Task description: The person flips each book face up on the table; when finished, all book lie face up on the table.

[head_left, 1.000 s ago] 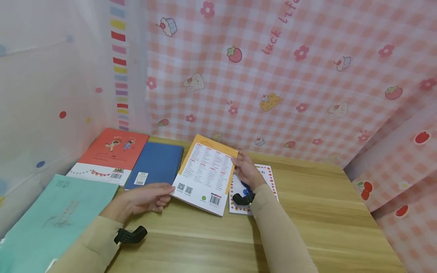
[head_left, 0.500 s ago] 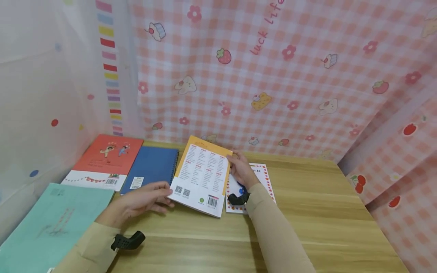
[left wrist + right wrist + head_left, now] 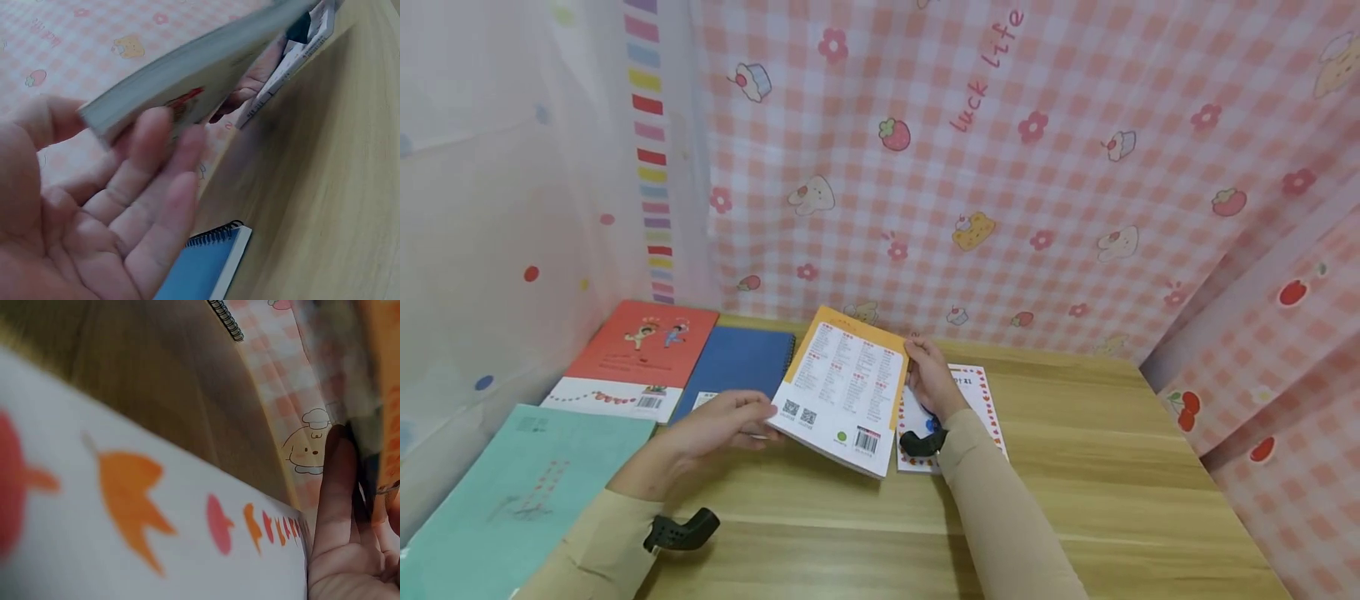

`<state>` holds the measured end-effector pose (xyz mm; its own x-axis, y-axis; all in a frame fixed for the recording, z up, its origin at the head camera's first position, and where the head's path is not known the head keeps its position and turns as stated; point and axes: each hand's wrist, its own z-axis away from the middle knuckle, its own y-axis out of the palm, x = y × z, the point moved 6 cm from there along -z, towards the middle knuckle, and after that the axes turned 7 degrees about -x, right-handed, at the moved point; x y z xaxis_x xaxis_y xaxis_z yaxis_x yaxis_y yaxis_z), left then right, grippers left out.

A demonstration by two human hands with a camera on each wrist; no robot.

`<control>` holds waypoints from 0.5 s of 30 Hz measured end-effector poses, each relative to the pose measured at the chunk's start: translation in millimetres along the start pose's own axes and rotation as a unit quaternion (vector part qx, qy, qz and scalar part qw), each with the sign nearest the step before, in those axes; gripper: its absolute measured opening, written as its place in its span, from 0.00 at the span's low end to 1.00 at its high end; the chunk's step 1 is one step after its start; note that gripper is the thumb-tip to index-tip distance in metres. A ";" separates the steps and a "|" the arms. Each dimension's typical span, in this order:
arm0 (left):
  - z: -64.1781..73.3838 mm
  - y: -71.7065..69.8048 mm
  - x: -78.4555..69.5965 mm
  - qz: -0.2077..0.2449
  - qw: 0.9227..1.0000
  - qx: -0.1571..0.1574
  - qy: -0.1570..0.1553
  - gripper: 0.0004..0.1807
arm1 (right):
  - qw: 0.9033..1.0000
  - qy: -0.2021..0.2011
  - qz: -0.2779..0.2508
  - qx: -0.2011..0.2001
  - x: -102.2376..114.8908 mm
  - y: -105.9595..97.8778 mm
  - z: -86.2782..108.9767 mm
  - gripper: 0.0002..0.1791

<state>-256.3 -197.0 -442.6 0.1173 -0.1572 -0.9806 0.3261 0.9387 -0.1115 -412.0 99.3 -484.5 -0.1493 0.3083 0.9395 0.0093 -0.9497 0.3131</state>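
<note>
A book with a yellow-and-white back cover (image 3: pixel 842 387) is held tilted over the wooden table, its printed columns, two QR codes and barcode facing up. My left hand (image 3: pixel 718 429) pinches its near left corner; the left wrist view shows the thumb on one face of the book (image 3: pixel 187 78) and fingers (image 3: pixel 150 137) against the other. With my right hand (image 3: pixel 934 379) I grip the upper right edge, thumb on the cover and fingers mostly hidden behind it. Beneath the right wrist lies a white booklet (image 3: pixel 988 417) bordered with red and orange leaves, partly covered.
A blue spiral notebook (image 3: pixel 737 367) lies left of the held book, beside a red-and-white book (image 3: pixel 647 342). Closer in on the left is a large mint-green book or folder (image 3: pixel 580 467). A pink checked cloth (image 3: pixel 925 183) hangs behind the wooden table (image 3: pixel 1090 483).
The head view has shifted slightly. Both hands keep hold of the book, which stays in nearly the same place; the left hand now covers more of the blue notebook's label.
</note>
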 end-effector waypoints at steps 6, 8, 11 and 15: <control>0.3 -5.4 -11.9 -0.033 0.997 -0.067 0.008 0.15 | 1.000 0.005 -0.012 0.003 1.6 -1.1 -0.7 0.08; 0.7 -6.2 -14.1 -0.047 0.995 -0.083 0.012 0.16 | 1.000 0.005 -0.019 0.005 2.0 -0.8 -0.5 0.08; 1.2 -7.6 -16.1 -0.056 0.992 -0.113 0.022 0.16 | 0.999 0.008 -0.034 0.009 1.6 0.2 0.1 0.08; 3.3 -12.3 -15.9 -0.069 0.985 -0.154 0.027 0.17 | 0.999 0.010 -0.050 0.019 -0.3 3.3 0.6 0.10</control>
<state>-259.1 -207.0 -425.1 0.0384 -0.2810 -0.9589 0.0335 0.9595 -0.2799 -411.3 96.0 -483.6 -0.1711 0.3991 0.9008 0.0315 -0.9116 0.4099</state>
